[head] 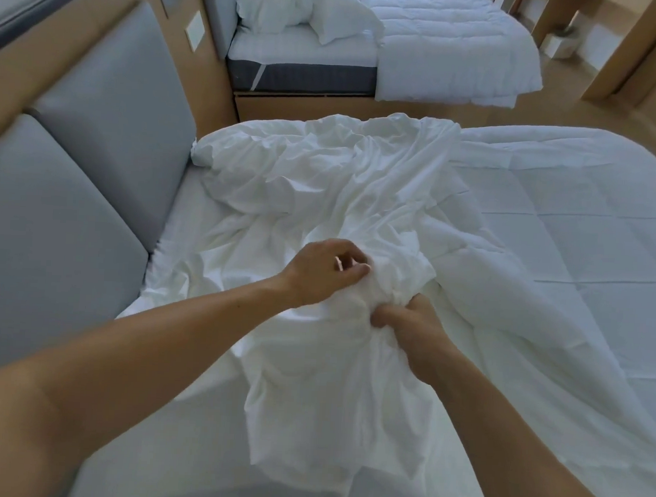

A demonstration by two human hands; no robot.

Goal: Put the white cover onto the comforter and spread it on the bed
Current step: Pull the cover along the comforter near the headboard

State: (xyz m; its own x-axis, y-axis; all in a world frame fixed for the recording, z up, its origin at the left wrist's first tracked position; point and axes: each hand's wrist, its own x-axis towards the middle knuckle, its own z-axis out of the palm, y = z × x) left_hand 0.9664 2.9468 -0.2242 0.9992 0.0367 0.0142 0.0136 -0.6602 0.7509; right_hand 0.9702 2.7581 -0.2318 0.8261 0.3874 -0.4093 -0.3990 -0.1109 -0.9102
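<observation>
Across the near bed (pixel 193 222), the white cover (pixel 321 194) is lying crumpled, partly over the quilted comforter (pixel 570 238). The left hand (pixel 323 274) is pinching its bunched fold, and the right hand (pixel 418 336) is gripping the same bunch just beside it.

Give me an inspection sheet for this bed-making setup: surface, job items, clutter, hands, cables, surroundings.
Surface: bed in a white sheet, with a bare strip beside the grey headboard.
Job's things: white cover crumpled across the head end; quilted comforter flat on the right, not yet inside it.
Clutter: nothing seen.
Hands: left hand pinches and right hand grips the same bunch of cover.
Cables: nothing seen.
Surroundings: second bed behind, with pillows.
</observation>
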